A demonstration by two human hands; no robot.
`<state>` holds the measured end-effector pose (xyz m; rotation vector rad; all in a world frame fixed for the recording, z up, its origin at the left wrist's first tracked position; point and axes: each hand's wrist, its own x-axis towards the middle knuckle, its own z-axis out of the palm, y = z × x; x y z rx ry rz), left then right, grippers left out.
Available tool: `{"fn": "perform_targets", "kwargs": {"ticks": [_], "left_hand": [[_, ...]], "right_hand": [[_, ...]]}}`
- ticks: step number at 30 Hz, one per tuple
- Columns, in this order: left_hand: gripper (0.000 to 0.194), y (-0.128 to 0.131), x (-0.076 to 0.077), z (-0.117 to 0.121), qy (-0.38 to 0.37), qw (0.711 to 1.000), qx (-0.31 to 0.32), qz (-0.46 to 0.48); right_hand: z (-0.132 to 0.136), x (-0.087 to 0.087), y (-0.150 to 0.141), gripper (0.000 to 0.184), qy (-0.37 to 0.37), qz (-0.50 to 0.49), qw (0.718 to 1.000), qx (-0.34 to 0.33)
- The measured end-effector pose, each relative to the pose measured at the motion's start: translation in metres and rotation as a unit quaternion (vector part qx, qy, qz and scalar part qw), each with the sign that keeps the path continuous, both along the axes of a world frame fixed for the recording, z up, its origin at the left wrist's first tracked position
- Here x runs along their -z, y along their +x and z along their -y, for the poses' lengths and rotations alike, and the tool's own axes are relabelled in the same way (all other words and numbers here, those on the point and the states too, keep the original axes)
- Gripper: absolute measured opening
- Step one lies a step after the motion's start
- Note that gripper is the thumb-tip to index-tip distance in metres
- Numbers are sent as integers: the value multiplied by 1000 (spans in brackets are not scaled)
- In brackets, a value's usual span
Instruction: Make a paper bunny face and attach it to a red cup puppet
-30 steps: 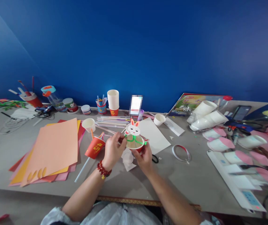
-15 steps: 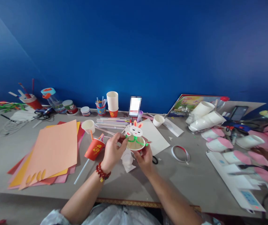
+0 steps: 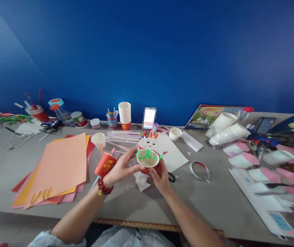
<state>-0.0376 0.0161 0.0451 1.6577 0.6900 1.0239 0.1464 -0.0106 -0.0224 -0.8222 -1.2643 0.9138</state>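
Between my two hands is a red paper cup [image 3: 147, 169], its open white rim tipped toward me. A paper rabbit head [image 3: 151, 144] with orange-pink ears stands at its far side, and green strips [image 3: 148, 157] run inside the cup as a body and arms with red-and-white paws. My left hand [image 3: 125, 164] curls round the left side, thumb on the front wall. Against the right side rests my right hand [image 3: 161, 176], its thumb also on the front. The far fingers of both hands are partly hidden by the cup.
Left of my hands lies a red cup with straws [image 3: 106, 164]. Stacked coloured paper [image 3: 59, 164] lies farther left. Behind are paper straws [image 3: 123, 136] and white paper [image 3: 169, 151]. To the right are a tape roll [image 3: 200, 170], a power strip [image 3: 262, 202] and pink-and-white cups [image 3: 244, 160].
My left hand has moved from the green arm down onto the cup's front left wall. The cup now sits in both hands, with its opening turned more toward me.
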Motion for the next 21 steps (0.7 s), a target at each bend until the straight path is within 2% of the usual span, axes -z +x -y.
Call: {"fn": "perform_targets", "kwargs": {"ticks": [3, 6, 8, 12, 16, 21], "left_hand": [[58, 0, 7, -4, -46, 996, 63, 40], [56, 1, 17, -4, -53, 994, 49, 79], [54, 1, 23, -2, -60, 992, 28, 107], [55, -1, 29, 1, -87, 988, 8, 128], [57, 1, 31, 5, -93, 987, -8, 134], [61, 6, 34, 11, -93, 985, -30, 145]], "right_hand": [[-1, 2, 2, 53, 5, 40, 999, -12], [-3, -1, 7, 57, 20, 65, 997, -21], [-4, -5, 9, 58, 27, 45, 998, -25], [-4, -16, 10, 35, 15, -23, 999, 16], [0, -25, 8, 14, 1, -34, 997, 63], [4, -30, 9, 9, -6, -33, 994, 100]]}}
